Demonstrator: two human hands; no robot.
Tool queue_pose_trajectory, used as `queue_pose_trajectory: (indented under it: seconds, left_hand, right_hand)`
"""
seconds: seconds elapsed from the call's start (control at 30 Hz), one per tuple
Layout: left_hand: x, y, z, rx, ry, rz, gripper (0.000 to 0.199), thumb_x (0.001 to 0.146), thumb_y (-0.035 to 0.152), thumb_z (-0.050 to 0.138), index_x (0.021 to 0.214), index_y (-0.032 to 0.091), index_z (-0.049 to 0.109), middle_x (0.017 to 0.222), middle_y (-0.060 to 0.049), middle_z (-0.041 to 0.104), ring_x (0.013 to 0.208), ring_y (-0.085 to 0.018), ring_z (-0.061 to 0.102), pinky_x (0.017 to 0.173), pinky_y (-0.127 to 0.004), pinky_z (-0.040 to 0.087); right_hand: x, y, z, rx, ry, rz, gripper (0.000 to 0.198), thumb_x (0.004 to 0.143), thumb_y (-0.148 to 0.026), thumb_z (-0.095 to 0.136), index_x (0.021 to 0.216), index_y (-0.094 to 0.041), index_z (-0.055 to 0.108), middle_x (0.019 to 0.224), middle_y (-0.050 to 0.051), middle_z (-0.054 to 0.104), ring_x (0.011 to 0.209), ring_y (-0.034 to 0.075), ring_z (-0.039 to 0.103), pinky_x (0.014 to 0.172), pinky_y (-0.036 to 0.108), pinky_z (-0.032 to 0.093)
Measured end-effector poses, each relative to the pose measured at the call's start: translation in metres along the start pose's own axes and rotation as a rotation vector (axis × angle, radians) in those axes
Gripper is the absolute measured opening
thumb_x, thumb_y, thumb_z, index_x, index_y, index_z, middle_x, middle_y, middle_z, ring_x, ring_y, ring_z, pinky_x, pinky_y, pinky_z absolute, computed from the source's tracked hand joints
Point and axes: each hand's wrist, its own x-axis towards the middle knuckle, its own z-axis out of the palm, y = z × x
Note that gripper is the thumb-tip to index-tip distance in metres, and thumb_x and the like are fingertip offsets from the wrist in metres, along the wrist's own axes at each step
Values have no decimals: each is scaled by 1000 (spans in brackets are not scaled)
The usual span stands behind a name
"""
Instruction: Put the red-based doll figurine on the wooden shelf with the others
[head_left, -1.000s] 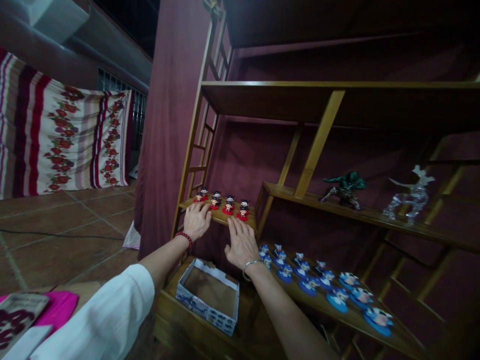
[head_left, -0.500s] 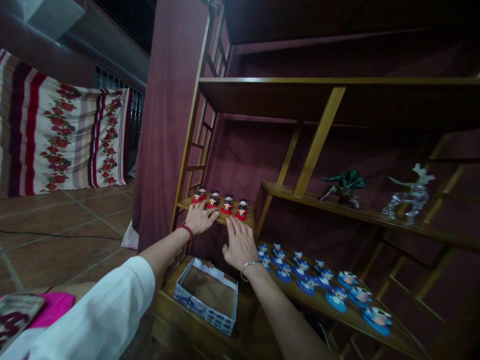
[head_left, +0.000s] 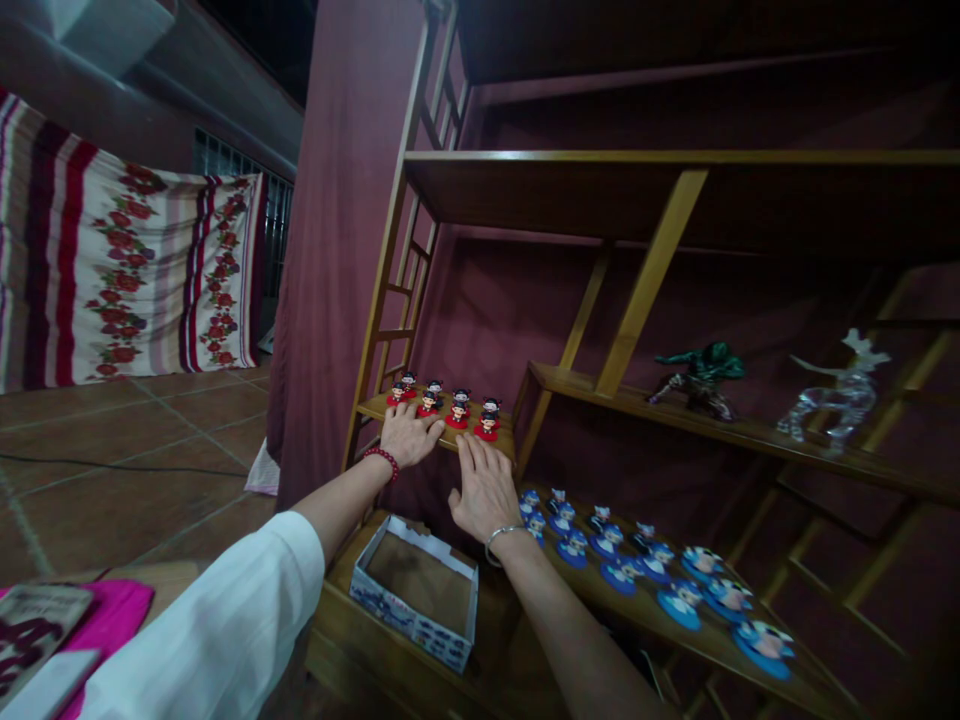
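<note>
Small figurines (head_left: 457,412) on red bases stand in two rows on a little wooden shelf (head_left: 501,447). My left hand (head_left: 409,437), with a red bead bracelet at the wrist, reaches to the shelf's front edge beside the front row. Its fingers are stretched out, and the fingertips are close to the bases; whether they touch cannot be made out. To its right, my right hand (head_left: 482,488), wearing a silver bangle, lies with fingers extended at the same edge, just below the rightmost figurine. Neither hand appears to hold anything.
Below the hands sits an open cardboard box (head_left: 416,585). Several blue-based figurines (head_left: 619,570) stand on a lower shelf to the right. A green-and-bronze statue (head_left: 701,378) and a clear deer-like figure (head_left: 840,395) occupy the middle shelf. A flowered blanket (head_left: 124,260) hangs at left.
The view has shifted slightly. My left hand has moved a little to the right along the shelf edge; my right hand stays about where it was. The figurines keep their rows.
</note>
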Motion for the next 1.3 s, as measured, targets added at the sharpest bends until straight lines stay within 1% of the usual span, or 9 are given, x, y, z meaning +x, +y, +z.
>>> queue_pose_trajectory:
  seconds: [0.2, 0.47, 0.7, 0.9, 1.03, 1.13, 1.23, 1.3]
  left_hand:
    - [-4, 2, -5, 13, 11, 4, 45, 90, 46, 26, 108, 30, 64, 118, -9, 57, 106, -29, 46, 87, -45, 34]
    - [-3, 1, -2, -6, 10, -38, 44, 89, 48, 29, 110, 29, 63, 118, -9, 56, 109, -28, 44, 90, -43, 33]
    - [-4, -2, -1, 31, -18, -6, 44, 90, 47, 26, 109, 31, 63, 120, -8, 56, 109, -26, 45, 90, -41, 32]
    - [-4, -2, 0, 37, -8, -1, 42, 90, 46, 28, 109, 30, 62, 123, -7, 55, 108, -26, 45, 90, -41, 33]
    - [-5, -2, 4, -1, 39, -11, 41, 90, 45, 31, 107, 29, 64, 125, -8, 52, 110, -27, 44, 91, -42, 34]
    - [-12, -2, 7, -45, 138, -2, 39, 90, 42, 33, 108, 27, 64, 127, -8, 50, 114, -27, 41, 93, -42, 35]
    - [-19, 0, 8, -108, 216, 63, 37, 91, 35, 33, 110, 22, 62, 123, -9, 52, 114, -25, 42, 94, -41, 36]
    - [-20, 3, 7, -166, 207, 127, 36, 90, 29, 33, 111, 20, 61, 118, -9, 55, 109, -23, 45, 94, -39, 37]
  right_hand:
    - [1, -1, 0, 5, -6, 8, 73, 66, -23, 54, 134, -6, 35, 140, 15, 39, 128, 28, 29, 105, 41, 18]
    - [0, 0, 0, -1, 3, -10, 73, 66, -22, 55, 135, -6, 34, 139, 16, 38, 127, 28, 29, 104, 41, 18]
    - [-2, 1, 1, 12, 21, -17, 73, 65, -22, 55, 134, -5, 36, 138, 16, 40, 126, 29, 31, 105, 41, 19]
    - [-1, 1, 1, 22, 19, -17, 73, 65, -21, 55, 134, -5, 36, 138, 16, 40, 126, 29, 30, 105, 42, 18]
    - [-1, 1, 1, 28, 26, -18, 73, 65, -21, 54, 134, -5, 36, 138, 16, 40, 126, 29, 30, 105, 42, 19]
    - [-1, 1, 1, 37, 21, -12, 74, 64, -21, 54, 134, -5, 36, 139, 16, 39, 126, 29, 30, 105, 42, 19]
    - [-1, 1, 1, 46, 14, -3, 74, 64, -21, 55, 134, -5, 36, 139, 16, 39, 126, 29, 30, 105, 43, 19]
    - [-1, 1, 0, 52, 12, 0, 75, 63, -21, 55, 134, -5, 36, 139, 17, 39, 126, 30, 30, 105, 43, 19]
